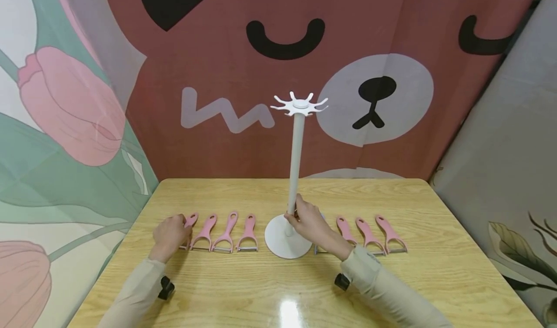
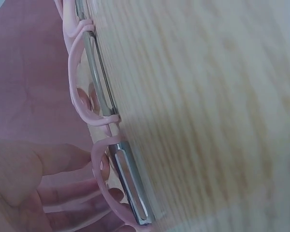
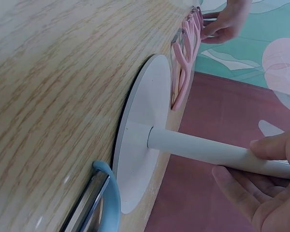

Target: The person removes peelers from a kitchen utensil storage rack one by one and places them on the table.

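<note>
My right hand (image 1: 311, 224) holds the white pole of a utensil stand (image 1: 297, 158) low down, thumb and fingers around it in the right wrist view. The stand has a round base (image 1: 278, 238) on the table and a ring of hooks at its top. At the left end of a row, my left hand (image 1: 170, 235) grips a pink peeler (image 2: 100, 179) that lies on the table. Its thumb (image 2: 63, 159) is by the peeler's head; the fingers pass behind. A blue peeler (image 3: 115, 200) lies beside the base, mostly hidden by my right hand in the head view.
Several pink peelers (image 1: 228, 229) lie left of the stand, blades toward me. Right of it are more pink peelers (image 1: 367, 229), one partly behind my right wrist. The wooden table (image 1: 243, 289) meets a printed curtain (image 1: 217, 158) at its back edge.
</note>
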Tool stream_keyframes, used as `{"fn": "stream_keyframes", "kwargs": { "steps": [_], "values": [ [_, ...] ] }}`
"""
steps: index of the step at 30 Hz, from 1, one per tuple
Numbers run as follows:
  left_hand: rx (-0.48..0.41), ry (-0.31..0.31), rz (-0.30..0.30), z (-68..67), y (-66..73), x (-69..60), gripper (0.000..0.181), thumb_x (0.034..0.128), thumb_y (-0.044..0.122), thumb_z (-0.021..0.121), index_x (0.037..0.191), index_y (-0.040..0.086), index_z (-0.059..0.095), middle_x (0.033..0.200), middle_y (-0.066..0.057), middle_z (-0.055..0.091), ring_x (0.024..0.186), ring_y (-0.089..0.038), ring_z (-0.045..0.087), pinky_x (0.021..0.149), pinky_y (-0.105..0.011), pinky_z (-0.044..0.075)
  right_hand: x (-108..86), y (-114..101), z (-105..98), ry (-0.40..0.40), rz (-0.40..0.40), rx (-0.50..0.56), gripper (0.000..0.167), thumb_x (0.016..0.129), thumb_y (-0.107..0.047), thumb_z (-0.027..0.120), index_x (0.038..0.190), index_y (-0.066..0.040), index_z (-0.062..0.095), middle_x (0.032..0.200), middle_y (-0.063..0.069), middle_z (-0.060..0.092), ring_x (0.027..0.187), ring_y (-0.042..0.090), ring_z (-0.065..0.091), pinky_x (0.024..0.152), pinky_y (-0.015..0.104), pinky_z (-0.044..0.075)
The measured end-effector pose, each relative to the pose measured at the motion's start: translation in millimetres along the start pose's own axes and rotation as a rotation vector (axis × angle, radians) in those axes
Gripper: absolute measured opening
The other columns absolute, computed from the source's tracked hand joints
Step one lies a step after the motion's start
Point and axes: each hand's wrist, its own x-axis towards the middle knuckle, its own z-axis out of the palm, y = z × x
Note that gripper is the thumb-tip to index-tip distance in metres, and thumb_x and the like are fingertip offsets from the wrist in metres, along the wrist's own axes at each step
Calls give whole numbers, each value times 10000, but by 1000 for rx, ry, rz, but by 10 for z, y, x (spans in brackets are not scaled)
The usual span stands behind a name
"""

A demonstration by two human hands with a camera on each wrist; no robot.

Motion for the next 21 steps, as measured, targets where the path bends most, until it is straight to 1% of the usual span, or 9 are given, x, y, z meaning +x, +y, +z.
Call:
{"fn": "stream_keyframes", "kwargs": {
  "steps": [4, 7, 12, 14, 17, 21],
  "values": [
    [5, 1, -21, -1, 31, -12, 221, 953, 194, 574, 871, -1, 640, 775, -154, 619, 655, -297, 576, 527, -458, 454, 12, 8, -12, -25, 9, 21, 253, 939, -85, 696, 1089, 1, 511, 869, 80, 626, 777, 218, 691, 576, 212, 536],
    [7, 28, -16, 8, 63, -18, 283, 978, 239, 554, 915, -13, 665, 830, -175, 638, 700, -332, 613, 553, -489, 480, 15, 16, -38, -52, 24, 58, 256, 950, -105, 686, 1115, -6, 517, 912, 92, 638, 825, 237, 701, 615, 229, 555],
    [14, 92, 25, 25, 114, -27, 351, 987, 269, 549, 1030, -54, 681, 898, -216, 642, 769, -436, 638, 609, -563, 501, 16, 32, -106, -98, 38, 70, 239, 960, -170, 683, 1111, -48, 543, 952, 80, 653, 836, 203, 690, 649, 242, 556],
    [14, 111, 37, 24, 132, -29, 352, 991, 261, 545, 1052, -59, 678, 908, -223, 642, 768, -449, 635, 622, -573, 494, 21, 40, -131, -110, 31, 44, 234, 958, -194, 686, 1102, -65, 554, 950, 60, 660, 830, 176, 682, 655, 238, 550],
    [12, 143, 58, 24, 158, -23, 344, 992, 246, 540, 1084, -55, 679, 933, -233, 653, 773, -463, 635, 644, -589, 484, 31, 48, -160, -114, 18, 11, 236, 945, -189, 701, 1103, -72, 571, 930, 42, 673, 807, 158, 674, 652, 241, 546],
    [0, 185, 98, 29, 195, -5, 312, 973, 206, 538, 1080, -48, 686, 962, -239, 671, 791, -470, 642, 679, -609, 470, 34, 69, -192, -110, 2, -22, 222, 933, -172, 714, 1089, -74, 589, 889, 19, 686, 760, 144, 668, 627, 248, 539]
  ]
}}
